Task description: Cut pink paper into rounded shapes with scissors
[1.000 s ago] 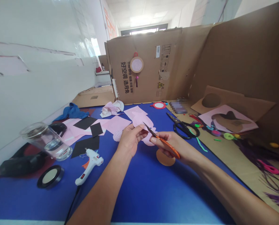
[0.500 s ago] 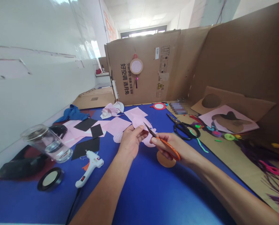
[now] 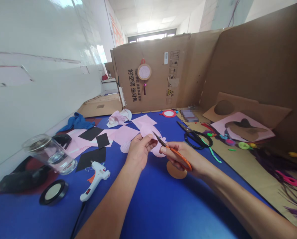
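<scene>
My left hand [image 3: 140, 151] pinches a piece of pink paper [image 3: 146, 130] between thumb and fingers, above the middle of the blue table. Orange-handled scissors [image 3: 179, 156] are in my right hand [image 3: 182, 154], their blades pointing up and left against the paper's right edge. Whether the blades are parted is hard to see. More pink paper [image 3: 158, 150] with a curved outline shows behind and below the two hands. Under my right hand lies a tan disc [image 3: 176, 171], partly covered by it.
A glue gun [image 3: 95, 181], a roll of tape [image 3: 53, 192] and a glass jar [image 3: 51, 154] stand at left. Black-handled scissors [image 3: 197, 136] lie to the right. Black squares [image 3: 91, 157] and pink sheets [image 3: 125, 134] spread behind. Cardboard walls [image 3: 158, 73] enclose the back and right.
Both hands keep nearly the same pose on the paper and scissors. The view has shifted very slightly; otherwise little differs.
</scene>
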Tool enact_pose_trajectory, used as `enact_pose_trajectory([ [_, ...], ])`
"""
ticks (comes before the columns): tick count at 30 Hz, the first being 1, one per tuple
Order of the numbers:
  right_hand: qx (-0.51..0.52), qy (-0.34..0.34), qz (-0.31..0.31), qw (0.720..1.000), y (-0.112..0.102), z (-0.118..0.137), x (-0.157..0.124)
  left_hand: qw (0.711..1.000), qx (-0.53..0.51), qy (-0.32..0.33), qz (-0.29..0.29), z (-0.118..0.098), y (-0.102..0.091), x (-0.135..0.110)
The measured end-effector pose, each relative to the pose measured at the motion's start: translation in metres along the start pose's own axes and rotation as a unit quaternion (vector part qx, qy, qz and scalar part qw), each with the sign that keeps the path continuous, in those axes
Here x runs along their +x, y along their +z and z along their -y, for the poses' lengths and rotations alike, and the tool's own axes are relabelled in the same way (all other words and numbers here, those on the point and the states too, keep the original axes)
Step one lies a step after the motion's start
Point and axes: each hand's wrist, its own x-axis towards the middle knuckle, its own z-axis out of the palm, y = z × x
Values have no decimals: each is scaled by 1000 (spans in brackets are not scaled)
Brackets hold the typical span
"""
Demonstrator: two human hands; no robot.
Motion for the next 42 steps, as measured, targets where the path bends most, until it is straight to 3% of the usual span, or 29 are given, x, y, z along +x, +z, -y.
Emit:
enact_pose_trajectory([
  [25,-43,17,-28,999,5,2,1,1000,-7,13,-20,1,1,2],
  [42,-58,4,-10,998,2,-2,2,1000,-3,22,-15,-1,3,0],
])
